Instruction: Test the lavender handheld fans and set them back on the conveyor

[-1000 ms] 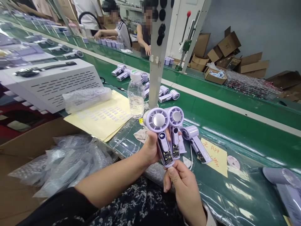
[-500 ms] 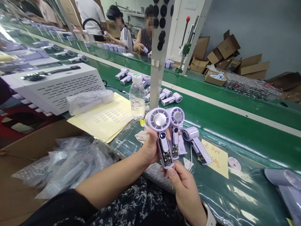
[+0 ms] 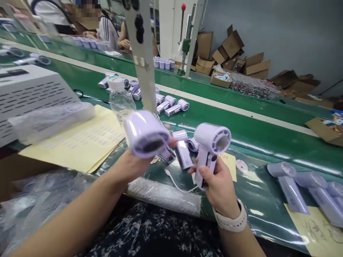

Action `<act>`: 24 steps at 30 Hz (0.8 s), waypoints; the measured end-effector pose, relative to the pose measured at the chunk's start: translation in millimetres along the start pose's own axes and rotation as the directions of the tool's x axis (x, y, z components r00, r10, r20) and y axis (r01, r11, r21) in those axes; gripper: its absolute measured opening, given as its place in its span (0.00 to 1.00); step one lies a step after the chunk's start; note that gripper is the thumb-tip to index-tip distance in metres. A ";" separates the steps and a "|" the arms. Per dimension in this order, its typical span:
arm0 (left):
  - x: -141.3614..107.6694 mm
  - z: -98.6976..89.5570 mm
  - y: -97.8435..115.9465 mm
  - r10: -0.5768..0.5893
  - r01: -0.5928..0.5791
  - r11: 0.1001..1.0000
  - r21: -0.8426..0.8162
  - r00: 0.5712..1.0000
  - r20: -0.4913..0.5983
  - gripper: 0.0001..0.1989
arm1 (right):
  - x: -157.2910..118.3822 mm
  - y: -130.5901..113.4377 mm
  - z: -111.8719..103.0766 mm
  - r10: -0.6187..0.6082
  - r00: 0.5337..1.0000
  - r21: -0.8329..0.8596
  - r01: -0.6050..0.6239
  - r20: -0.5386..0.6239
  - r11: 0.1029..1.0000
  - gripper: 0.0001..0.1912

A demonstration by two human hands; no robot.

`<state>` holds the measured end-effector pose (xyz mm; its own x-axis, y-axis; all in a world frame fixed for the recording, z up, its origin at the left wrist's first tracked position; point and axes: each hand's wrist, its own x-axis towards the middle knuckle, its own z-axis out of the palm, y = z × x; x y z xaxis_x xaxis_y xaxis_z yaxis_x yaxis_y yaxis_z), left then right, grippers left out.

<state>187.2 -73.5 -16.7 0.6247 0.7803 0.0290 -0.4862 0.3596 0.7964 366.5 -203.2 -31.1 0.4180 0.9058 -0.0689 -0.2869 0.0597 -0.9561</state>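
Note:
My left hand (image 3: 138, 165) is closed around a lilac handheld fan (image 3: 143, 130), its round head tipped toward me and smeared by motion. In my right hand (image 3: 218, 182) is a second lilac handheld fan (image 3: 211, 137), gripped by the handle with its head facing right. The two fans are apart. Behind and between them, another fan (image 3: 184, 151) lies on the green bench (image 3: 254, 200), with one more fan head (image 3: 193, 144) beside it. A white cable (image 3: 178, 187) curls on the bench below them.
A water bottle (image 3: 120, 98) and yellow sheets (image 3: 88, 150) are at left, near a white vented box (image 3: 40, 96). A metal post (image 3: 144, 67) rises ahead. Several fans (image 3: 291, 185) lie at right. Beyond the conveyor (image 3: 230, 114), people (image 3: 107, 32) sit working.
The two fans held close together are now apart, one in each hand. My right hand has moved up and right, my left hand left. The view has turned right.

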 end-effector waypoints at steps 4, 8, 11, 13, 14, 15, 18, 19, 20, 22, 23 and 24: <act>3.9 6.5 -15.5 -0.126 0.127 0.991 -0.031 0.991 0.046 0.22 | -8.8 -6.6 -14.4 0.056 0.988 0.068 -0.047 -0.141 0.997 0.16; -9.6 26.3 -32.2 -0.186 0.220 0.970 -0.107 0.948 0.258 0.25 | -25.9 -10.9 -17.6 -0.024 0.999 0.119 0.028 -0.034 0.992 0.15; -15.8 36.4 -39.3 -0.225 0.252 0.967 -0.041 0.918 0.325 0.21 | -34.0 -9.8 -19.9 -0.045 0.998 0.130 0.039 0.042 0.991 0.14; -16.3 39.0 -41.2 -0.217 0.225 0.974 0.010 0.927 0.306 0.18 | -35.6 -7.0 -21.4 -0.031 0.997 0.143 0.020 0.076 0.989 0.13; -16.1 39.3 -41.3 -0.209 0.208 0.978 0.034 0.933 0.292 0.18 | -35.5 -5.4 -21.8 -0.028 0.997 0.150 0.017 0.073 0.989 0.13; -15.9 39.2 -41.1 -0.207 0.199 0.978 0.059 0.937 0.281 0.18 | -34.9 -3.8 -21.9 -0.026 0.998 0.159 0.016 0.064 0.987 0.12; -16.3 37.4 -38.4 -0.232 0.212 0.972 0.104 0.935 0.269 0.20 | -31.8 0.1 -20.0 -0.012 0.998 0.202 0.000 0.059 0.979 0.14; -16.9 36.6 -37.2 -0.243 0.221 0.969 0.110 0.931 0.272 0.21 | -30.8 1.0 -18.9 -0.011 0.998 0.211 -0.002 0.061 0.978 0.14; -17.6 36.0 -36.2 -0.252 0.229 0.967 0.110 0.927 0.277 0.21 | -29.9 1.9 -17.7 -0.006 0.998 0.214 -0.008 0.066 0.977 0.14; -18.5 35.2 -34.8 -0.261 0.243 0.965 0.096 0.925 0.278 0.21 | -28.6 3.5 -15.4 0.004 0.998 0.219 -0.018 0.067 0.976 0.14; -18.5 35.0 -34.7 -0.268 0.255 0.964 0.083 0.925 0.270 0.21 | -28.3 4.2 -14.3 0.007 0.998 0.228 -0.021 0.062 0.973 0.14; -18.2 34.9 -35.0 -0.273 0.265 0.962 0.065 0.928 0.254 0.21 | -28.3 4.9 -13.4 0.012 0.998 0.240 -0.026 0.059 0.970 0.13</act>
<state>214.3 -118.1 -24.0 0.8675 0.4960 -0.0373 -0.2620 0.5194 0.8134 364.8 -234.2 -37.6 0.3629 0.9297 -0.0630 -0.4960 0.1355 -0.8577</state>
